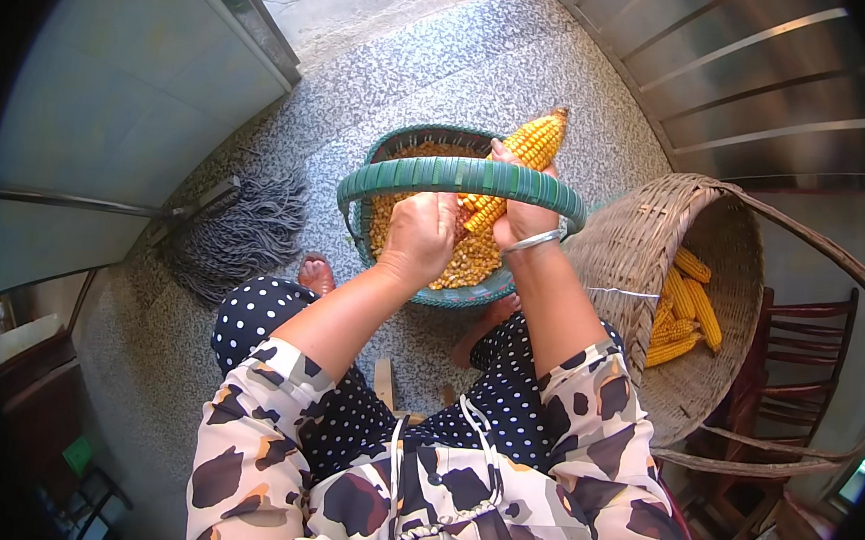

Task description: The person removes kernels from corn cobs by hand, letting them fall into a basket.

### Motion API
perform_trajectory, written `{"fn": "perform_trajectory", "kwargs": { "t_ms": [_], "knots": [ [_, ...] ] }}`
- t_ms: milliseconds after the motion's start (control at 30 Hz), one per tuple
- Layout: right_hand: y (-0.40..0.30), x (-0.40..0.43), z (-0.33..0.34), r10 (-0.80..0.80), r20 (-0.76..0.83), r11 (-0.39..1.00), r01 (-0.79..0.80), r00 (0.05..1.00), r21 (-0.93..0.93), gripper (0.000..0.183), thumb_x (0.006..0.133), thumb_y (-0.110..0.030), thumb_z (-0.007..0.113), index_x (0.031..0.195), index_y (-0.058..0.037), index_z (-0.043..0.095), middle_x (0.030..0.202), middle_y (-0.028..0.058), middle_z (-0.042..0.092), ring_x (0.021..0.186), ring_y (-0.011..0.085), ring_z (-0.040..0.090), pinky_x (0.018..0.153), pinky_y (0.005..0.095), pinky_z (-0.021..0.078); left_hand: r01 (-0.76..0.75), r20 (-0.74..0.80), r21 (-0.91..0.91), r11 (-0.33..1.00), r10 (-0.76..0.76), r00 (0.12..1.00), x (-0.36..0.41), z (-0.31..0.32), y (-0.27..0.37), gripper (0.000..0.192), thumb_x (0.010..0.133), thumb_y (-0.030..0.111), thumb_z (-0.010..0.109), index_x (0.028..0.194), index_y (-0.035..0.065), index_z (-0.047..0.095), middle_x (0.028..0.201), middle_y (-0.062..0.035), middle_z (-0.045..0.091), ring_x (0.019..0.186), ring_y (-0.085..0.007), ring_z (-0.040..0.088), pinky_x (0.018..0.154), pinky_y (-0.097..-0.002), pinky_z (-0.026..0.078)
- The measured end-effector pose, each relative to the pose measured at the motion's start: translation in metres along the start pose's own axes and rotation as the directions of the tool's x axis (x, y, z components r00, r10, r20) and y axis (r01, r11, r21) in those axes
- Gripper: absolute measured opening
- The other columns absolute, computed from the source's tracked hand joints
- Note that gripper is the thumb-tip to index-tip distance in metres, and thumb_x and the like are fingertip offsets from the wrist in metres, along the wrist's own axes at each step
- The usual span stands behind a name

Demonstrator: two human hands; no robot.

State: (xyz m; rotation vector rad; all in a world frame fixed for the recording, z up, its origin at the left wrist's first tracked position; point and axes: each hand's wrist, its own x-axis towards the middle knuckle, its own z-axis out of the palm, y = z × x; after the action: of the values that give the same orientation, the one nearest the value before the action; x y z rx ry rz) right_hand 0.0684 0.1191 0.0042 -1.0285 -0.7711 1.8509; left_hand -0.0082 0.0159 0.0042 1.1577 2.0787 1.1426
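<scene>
My right hand (528, 209), with a silver bangle at the wrist, holds a yellow corn cob (535, 140) tilted over a green woven basket (430, 297), its dark tip pointing up and away. Part of the cob's husk-side end has bare patches without kernels. My left hand (422, 230) is curled close against the cob's lower end, its fingertips partly hidden, so whether it grips anything is unclear. Loose corn kernels (470, 267) lie in the basket beneath both hands. The basket's green wrapped handle (461, 176) arches across in front of the cob and over my hands.
A large wicker basket (618, 245) lies on its side at the right, with several corn cobs (690, 299) inside. Behind it stands a dark wooden chair (804, 390). A grey string mop (243, 230) rests on the speckled floor (344, 128) at the left, beside a pale panel (137, 76).
</scene>
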Motion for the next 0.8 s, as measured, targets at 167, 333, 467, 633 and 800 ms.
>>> {"fn": "perform_trajectory", "kwargs": {
  "t_ms": [167,333,467,633,800],
  "knots": [
    [0.001,0.002,-0.001,0.035,-0.029,0.999,-0.036,0.999,-0.026,0.024,0.073,0.002,0.066,0.090,-0.0056,0.050,0.077,0.0037,0.057,0.065,0.0133,0.058,0.059,0.0269,0.0493,-0.047,-0.081,-0.089,0.995,0.039,0.996,0.002,0.004,-0.006,0.028,0.090,0.020,0.044,0.077,-0.0021,0.055,0.064,-0.0205,0.055,0.062,-0.0365,0.056,0.055,-0.0421,0.041],
    [0.001,0.002,-0.003,-0.005,-0.016,0.999,0.005,1.000,-0.051,0.040,0.069,-0.002,0.070,0.099,-0.0042,0.043,0.081,0.0043,0.054,0.067,0.0149,0.056,0.060,0.0281,0.0482,0.169,0.192,-0.292,0.941,-0.116,0.975,0.002,0.002,-0.003,0.020,0.087,0.018,0.051,0.090,-0.0007,0.059,0.068,-0.0090,0.061,0.064,-0.0162,0.057,0.060,-0.0347,0.044],
    [-0.006,0.004,-0.003,0.027,0.000,1.000,-0.027,1.000,-0.006,0.025,0.073,0.001,0.064,0.092,-0.0040,0.049,0.077,0.0052,0.056,0.064,0.0157,0.058,0.057,0.0272,0.0493,-0.018,0.020,-0.207,0.978,0.022,1.000,0.003,-0.001,-0.002,0.018,0.087,0.015,0.051,0.089,-0.0007,0.060,0.066,-0.0047,0.060,0.057,-0.0107,0.053,0.054,-0.0293,0.043],
    [-0.006,0.004,-0.002,0.050,-0.011,0.999,-0.050,0.999,0.008,0.032,0.071,-0.001,0.068,0.096,-0.0048,0.048,0.081,0.0043,0.055,0.067,0.0155,0.057,0.059,0.0278,0.0486,0.181,0.157,-0.354,0.917,-0.133,0.979,0.001,-0.006,0.008,0.021,0.085,0.018,0.053,0.085,-0.0010,0.062,0.062,-0.0144,0.060,0.055,-0.0232,0.059,0.055,-0.0349,0.044],
    [-0.006,0.003,0.000,0.004,0.025,0.998,-0.002,1.000,-0.068,0.020,0.076,-0.001,0.065,0.090,-0.0049,0.051,0.076,0.0027,0.056,0.062,0.0120,0.056,0.056,0.0262,0.0485,0.122,0.117,-0.363,0.924,-0.085,0.989,0.001,-0.001,0.001,0.023,0.086,0.020,0.052,0.089,-0.0006,0.061,0.067,-0.0148,0.062,0.060,-0.0236,0.060,0.057,-0.0351,0.045]
  ]
}}
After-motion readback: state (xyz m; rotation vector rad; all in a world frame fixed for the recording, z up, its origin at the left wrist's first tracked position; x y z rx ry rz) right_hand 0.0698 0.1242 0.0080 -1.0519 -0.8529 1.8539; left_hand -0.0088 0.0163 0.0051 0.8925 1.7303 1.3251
